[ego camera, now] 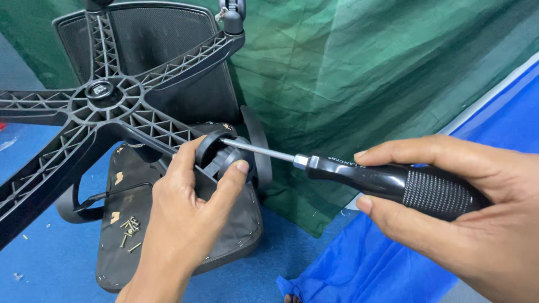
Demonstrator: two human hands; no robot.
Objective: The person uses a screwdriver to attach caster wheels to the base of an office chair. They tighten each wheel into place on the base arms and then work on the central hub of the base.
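Green cloth [365, 67] is hanging behind an overturned office chair [168, 84] on blue floor [56, 258]. Left hand [185, 213] is gripping the caster wheel [222, 157] on the chair's base; right hand [466, 207] is clasping a black screwdriver [387, 179], tip at the wheel.

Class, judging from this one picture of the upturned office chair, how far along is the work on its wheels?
Done: the chair lies upturned, and loose screws sit on the seat underside. In hand: the left hand grips a caster wheel on the star base while the right hand pushes a screwdriver tip into it. Left: that caster remains on its leg, and another caster remains mounted at the top.
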